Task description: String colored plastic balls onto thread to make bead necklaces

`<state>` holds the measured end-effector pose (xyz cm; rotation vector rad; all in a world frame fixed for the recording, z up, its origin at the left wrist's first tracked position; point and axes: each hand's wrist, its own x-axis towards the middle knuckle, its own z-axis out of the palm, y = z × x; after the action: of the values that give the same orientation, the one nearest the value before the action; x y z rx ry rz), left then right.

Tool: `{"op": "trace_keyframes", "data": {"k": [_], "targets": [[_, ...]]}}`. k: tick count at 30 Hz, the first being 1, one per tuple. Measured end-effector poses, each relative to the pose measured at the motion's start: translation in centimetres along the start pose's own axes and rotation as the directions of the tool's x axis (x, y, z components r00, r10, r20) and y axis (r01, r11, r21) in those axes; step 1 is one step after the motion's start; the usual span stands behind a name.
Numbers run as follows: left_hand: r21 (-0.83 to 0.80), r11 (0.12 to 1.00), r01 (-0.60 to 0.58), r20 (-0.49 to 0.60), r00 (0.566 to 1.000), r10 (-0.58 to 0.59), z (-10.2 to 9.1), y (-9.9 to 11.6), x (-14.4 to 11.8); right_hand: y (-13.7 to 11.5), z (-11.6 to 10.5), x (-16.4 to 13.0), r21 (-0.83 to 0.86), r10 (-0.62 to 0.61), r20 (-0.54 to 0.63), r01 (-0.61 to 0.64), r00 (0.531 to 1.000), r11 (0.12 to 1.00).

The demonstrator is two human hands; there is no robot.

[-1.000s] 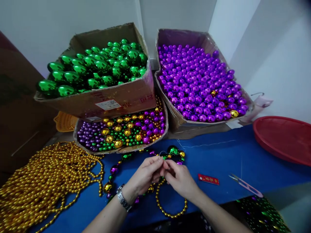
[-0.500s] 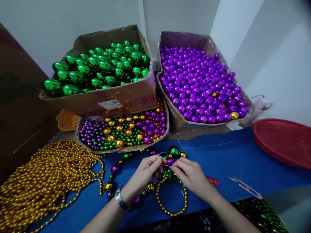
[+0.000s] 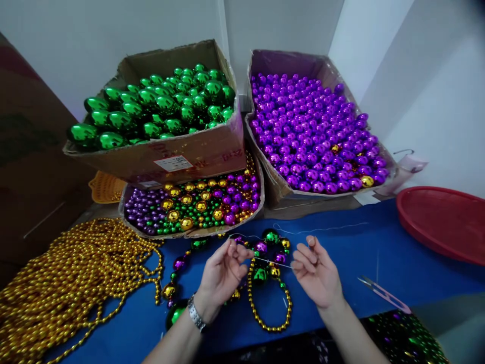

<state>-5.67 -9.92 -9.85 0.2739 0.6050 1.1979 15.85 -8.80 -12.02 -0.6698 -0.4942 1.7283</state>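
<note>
My left hand (image 3: 222, 270) and my right hand (image 3: 316, 270) are over a blue table (image 3: 352, 247), each pinching one end of a thin thread (image 3: 272, 262) stretched tight between them. Under the thread lies a bead necklace (image 3: 265, 275) of green, purple and gold balls with a loop of small gold beads. A watch sits on my left wrist.
Behind stand a box of green ornaments (image 3: 159, 108), a box of purple balls (image 3: 314, 131) and a lower tray of mixed beads (image 3: 193, 205). Gold bead strands (image 3: 71, 283) are heaped at left. A red tray (image 3: 443, 220) and pink snips (image 3: 384, 292) lie at right.
My hands, close together a second ago, have pulled apart sideways, drawing the thread taut. The red card once beside my right hand is now hidden.
</note>
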Motion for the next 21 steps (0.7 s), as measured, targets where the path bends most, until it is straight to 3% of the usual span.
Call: {"op": "trace_keyframes", "data": {"k": [5, 8, 13, 16, 18, 19, 21], "targets": [[0.128, 0.991, -0.022, 0.029, 0.999, 0.018, -0.2, -0.2, 0.5, -0.7, -1.3, -0.2, -0.119, 0.017, -0.011, -0.018, 1.0, 0.993], [0.255, 0.966, -0.035, 0.002, 0.999, 0.036, -0.6, -0.7, 0.2, -0.3, -1.6, 0.1, -0.215, 0.026, -0.005, -0.026, 1.0, 0.976], [0.377, 0.925, 0.044, -0.127, 0.992, 0.004, -2.3, -2.4, -0.8, 1.1, -2.2, 0.4, -0.377, 0.061, 0.017, -0.051, 0.998, 0.925], [0.479, 0.878, 0.023, -0.095, 0.995, 0.026, -2.2, -2.4, -1.4, 0.4, -1.7, -0.1, -0.467, 0.082, 0.038, -0.055, 0.996, 0.883], [0.653, 0.755, -0.05, -0.001, 0.998, 0.067, -1.0, -1.7, -1.7, -1.0, -0.6, -0.6, -0.57, 0.089, 0.076, -0.03, 0.993, 0.821], [0.757, 0.643, -0.117, 0.064, 0.992, 0.105, -0.2, -1.3, -1.9, -1.7, 0.1, -0.8, -0.655, 0.092, 0.111, 0.003, 0.99, 0.755], [0.894, 0.343, -0.289, 0.229, 0.952, 0.204, 1.5, -0.5, -2.1, -2.9, 1.6, -1.0, -0.844, 0.128, 0.205, 0.109, 0.97, 0.526]]}}
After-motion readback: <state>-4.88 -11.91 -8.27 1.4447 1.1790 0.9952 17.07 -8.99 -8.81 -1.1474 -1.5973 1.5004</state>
